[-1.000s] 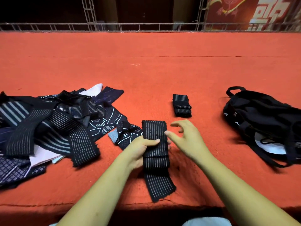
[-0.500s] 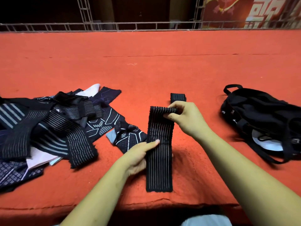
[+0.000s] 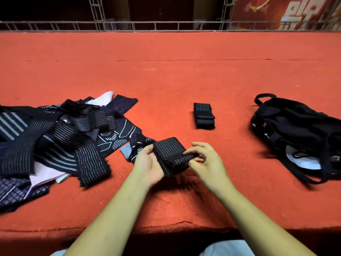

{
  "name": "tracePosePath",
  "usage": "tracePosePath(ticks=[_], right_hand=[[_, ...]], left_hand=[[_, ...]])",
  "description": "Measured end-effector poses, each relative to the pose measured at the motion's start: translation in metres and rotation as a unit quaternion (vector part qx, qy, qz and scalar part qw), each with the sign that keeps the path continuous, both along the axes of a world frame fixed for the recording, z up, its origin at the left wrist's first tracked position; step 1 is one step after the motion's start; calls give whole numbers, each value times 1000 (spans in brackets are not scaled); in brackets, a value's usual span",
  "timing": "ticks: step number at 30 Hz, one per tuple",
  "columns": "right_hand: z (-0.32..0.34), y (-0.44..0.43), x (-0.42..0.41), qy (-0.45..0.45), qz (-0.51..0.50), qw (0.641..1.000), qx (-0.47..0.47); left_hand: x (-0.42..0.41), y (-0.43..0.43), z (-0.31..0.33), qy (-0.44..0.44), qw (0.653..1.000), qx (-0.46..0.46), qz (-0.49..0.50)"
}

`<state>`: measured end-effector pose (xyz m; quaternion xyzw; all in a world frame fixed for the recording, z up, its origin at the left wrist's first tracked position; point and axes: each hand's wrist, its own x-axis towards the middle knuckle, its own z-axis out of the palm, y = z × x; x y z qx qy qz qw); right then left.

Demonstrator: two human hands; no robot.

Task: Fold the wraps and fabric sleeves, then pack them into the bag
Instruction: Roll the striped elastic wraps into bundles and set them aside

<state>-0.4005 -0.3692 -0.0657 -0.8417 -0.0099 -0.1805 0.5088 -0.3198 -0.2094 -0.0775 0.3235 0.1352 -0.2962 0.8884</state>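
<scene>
A black striped wrap, folded into a short thick bundle, sits between my hands just above the red surface. My left hand grips its left side from below, thumb on top. My right hand pinches its right edge with curled fingers. Another folded black wrap lies further back in the middle. A heap of unfolded striped wraps and patterned sleeves spreads over the left. The black bag lies at the right with its mouth open.
Everything rests on a red carpeted platform whose front edge runs just below my forearms. A metal truss railing lines the far edge. A white sheet pokes out under the heap.
The wrap was stretched out long between my hands; my right hand has brought its far end back toward me, and the wrap is now a compact folded bundle held in both hands.
</scene>
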Motion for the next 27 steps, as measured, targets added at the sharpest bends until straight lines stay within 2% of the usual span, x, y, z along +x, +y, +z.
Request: tracePosePath(ticks=[4, 9, 15, 19, 22, 27], right_hand=[[-18, 9, -10, 32, 13, 999, 15], [-26, 19, -15, 64, 3, 998, -23], [-36, 37, -17, 80, -19, 997, -8], [-30, 30, -9, 88, -64, 992, 69], [-17, 15, 1, 92, -108, 980, 141], [-15, 3, 20, 66, -142, 980, 120]], left_hand=[[0, -1, -4, 16, 1000, -5, 15], [-8, -9, -4, -10, 999, 42, -16], [-20, -31, -8, -7, 995, 95, 3], [-19, -36, -16, -73, 990, 120, 30], [-21, -39, -12, -130, 984, 120, 3], [-19, -58, -4, -190, 968, 158, -34]])
